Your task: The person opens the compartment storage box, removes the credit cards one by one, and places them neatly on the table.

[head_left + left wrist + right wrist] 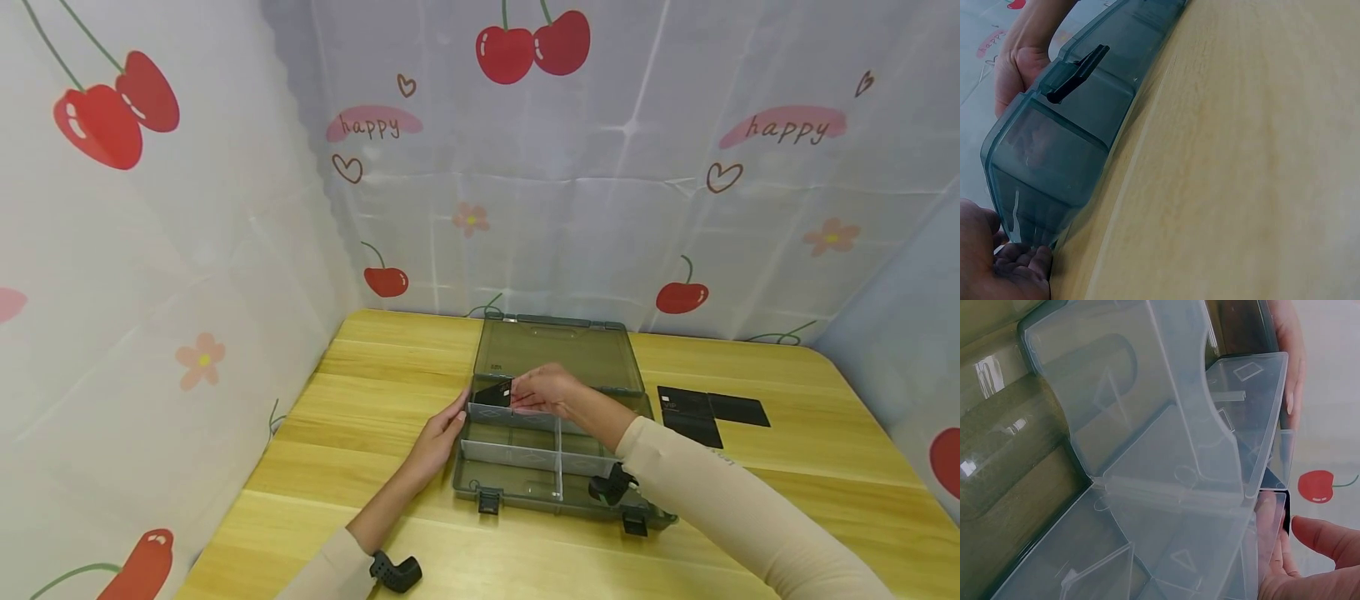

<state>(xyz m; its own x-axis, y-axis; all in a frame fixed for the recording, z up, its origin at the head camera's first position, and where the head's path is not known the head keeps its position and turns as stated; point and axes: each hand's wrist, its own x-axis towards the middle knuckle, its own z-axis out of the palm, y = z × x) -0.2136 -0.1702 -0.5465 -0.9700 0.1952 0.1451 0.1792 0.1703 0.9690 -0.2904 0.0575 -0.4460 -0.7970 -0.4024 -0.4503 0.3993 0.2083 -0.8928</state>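
Note:
A translucent dark-green compartment box [510,481] lies on the table with its lid [558,350] folded back. My left hand [438,437] grips its left side, thumb and fingers at the wall; the left wrist view shows this hand [1007,262] at the box's corner [1029,212]. Over the back-left compartment, my right hand [543,389] pinches a black card [495,392] that stands partly down inside. In the right wrist view, the thumb [1325,540] and fingers of that hand meet at the card's dark edge [1287,512], behind clear dividers [1204,456].
Several black cards [690,429] lie on the wooden table [795,492] right of the box, one marked VIP. Two latches [488,501] hang at the box's front edge. A cherry-print curtain [570,183] surrounds the table. Each wrist carries a black camera mount [397,573].

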